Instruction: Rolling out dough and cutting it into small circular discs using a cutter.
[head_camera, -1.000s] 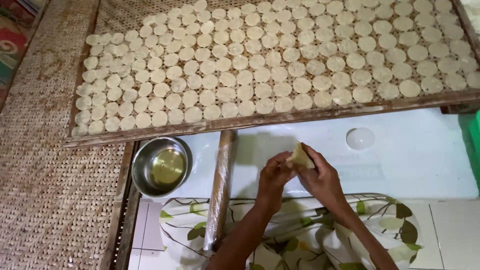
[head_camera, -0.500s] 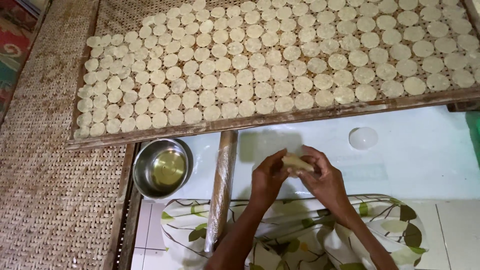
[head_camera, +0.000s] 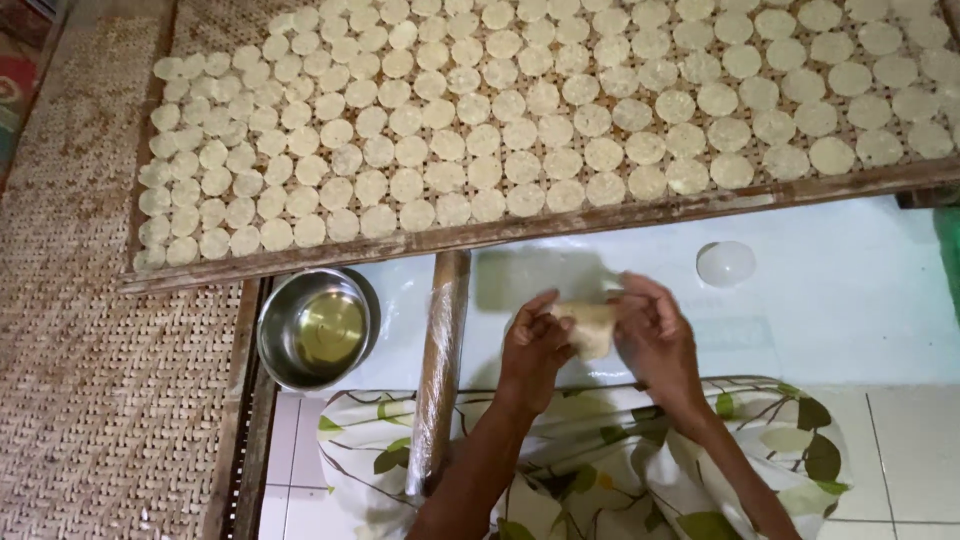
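Surface: white sheet below a tray of pale discs.
Left hand: grasping the dough.
Right hand: grasping the same dough.
Nearby: rolling pin, steel bowl.

Soft, even daylight fills the room; the white work surface glares faintly, the steel bowl glints, shadows stay weak, and the hands look slightly blurred.

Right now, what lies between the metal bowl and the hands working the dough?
In the head view, a wooden rolling pin lies between the metal bowl and the hands, left and right, which hold the dough.
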